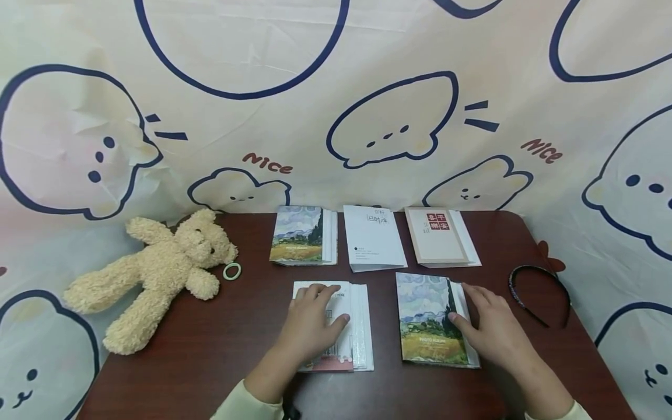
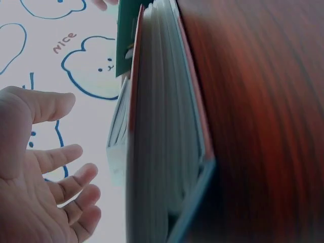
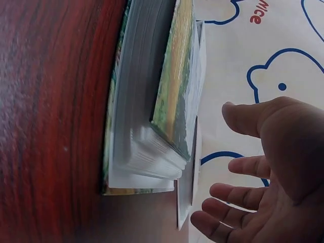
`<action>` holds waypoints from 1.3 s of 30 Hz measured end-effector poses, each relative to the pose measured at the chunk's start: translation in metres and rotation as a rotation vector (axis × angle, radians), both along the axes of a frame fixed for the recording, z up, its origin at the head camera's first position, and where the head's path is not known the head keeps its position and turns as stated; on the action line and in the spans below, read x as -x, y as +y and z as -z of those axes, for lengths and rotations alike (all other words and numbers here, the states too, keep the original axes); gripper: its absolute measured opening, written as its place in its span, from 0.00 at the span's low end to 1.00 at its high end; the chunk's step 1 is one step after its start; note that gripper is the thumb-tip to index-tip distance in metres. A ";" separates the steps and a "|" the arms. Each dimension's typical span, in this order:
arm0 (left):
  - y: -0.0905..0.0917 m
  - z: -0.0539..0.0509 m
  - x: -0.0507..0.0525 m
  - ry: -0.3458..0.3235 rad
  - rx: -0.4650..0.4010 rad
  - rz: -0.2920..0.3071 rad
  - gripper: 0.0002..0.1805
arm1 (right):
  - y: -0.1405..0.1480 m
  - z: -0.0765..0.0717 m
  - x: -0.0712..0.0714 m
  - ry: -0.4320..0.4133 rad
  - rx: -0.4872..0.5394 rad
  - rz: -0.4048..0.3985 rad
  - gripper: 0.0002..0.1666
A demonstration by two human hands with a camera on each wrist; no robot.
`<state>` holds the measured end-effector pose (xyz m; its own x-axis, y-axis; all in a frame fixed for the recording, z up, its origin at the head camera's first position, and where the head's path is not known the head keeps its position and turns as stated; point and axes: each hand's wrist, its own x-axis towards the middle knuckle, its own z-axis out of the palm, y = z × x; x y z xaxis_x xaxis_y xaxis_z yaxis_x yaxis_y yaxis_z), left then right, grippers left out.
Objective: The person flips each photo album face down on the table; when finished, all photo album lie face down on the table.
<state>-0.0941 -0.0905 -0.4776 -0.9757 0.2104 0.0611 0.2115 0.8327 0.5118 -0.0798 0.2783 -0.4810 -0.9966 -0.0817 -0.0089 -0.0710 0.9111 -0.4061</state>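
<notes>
I see 2 albums, both lying flat, covers over the pgs. White-covered album [image 1: 343,304], at my 11 o'clock, has printed txt & a pinkish-red strip along its 6 o'clock edge; pale pgs stick out toward 3. Landscape-print photo album [image 1: 426,318], at my 1 o'clock: bluish sky, dark tree, yellow field, "PHOTO ALBUM" lettering, thick pgs fanned toward 3.

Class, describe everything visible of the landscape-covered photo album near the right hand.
The photo album lies face up on the dark table. Its card-like cover pictures a cloudy blue sky, dark tree and golden field, lettered PHOTO ALBUM. Pale pages spread in staggered layers past its right edge. The right hand hovers above that side, apparently not touching.
</notes>
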 end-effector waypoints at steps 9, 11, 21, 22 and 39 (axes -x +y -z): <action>0.020 0.006 0.000 -0.089 -0.192 0.074 0.33 | -0.001 0.003 -0.004 -0.015 0.060 -0.001 0.49; 0.025 0.008 0.000 -0.100 -0.223 0.090 0.33 | -0.001 0.004 -0.005 -0.017 0.063 0.000 0.49; 0.044 0.016 -0.004 -0.178 -0.373 0.169 0.35 | -0.003 0.007 -0.011 -0.053 0.101 -0.007 0.50; 0.046 0.016 -0.005 -0.190 -0.387 0.175 0.35 | -0.003 0.008 -0.012 -0.056 0.106 -0.010 0.50; 0.077 0.025 -0.009 -0.387 -0.563 0.219 0.42 | -0.006 0.016 -0.014 -0.118 0.118 -0.019 0.54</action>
